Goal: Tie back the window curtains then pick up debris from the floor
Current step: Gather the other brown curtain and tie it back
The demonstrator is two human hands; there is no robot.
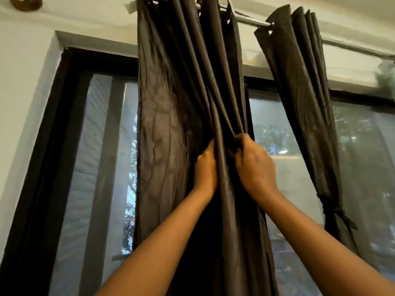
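Note:
A dark brown curtain (171,116) hangs from a metal rod (252,20) in front of the window, bunched into long folds. My left hand (206,167) grips the folds from the left side. My right hand (254,165) clutches the same bunch from the right, at about the same height. Both arms reach up from below. A second dark curtain (303,99) hangs further right, gathered and tied with a knotted band (335,210) low down.
A black-framed window (64,146) with mesh-covered panes fills the wall behind; trees show outside. White wall lies to the left and above. A round brown fixture (25,3) sits at the top left. The floor is out of view.

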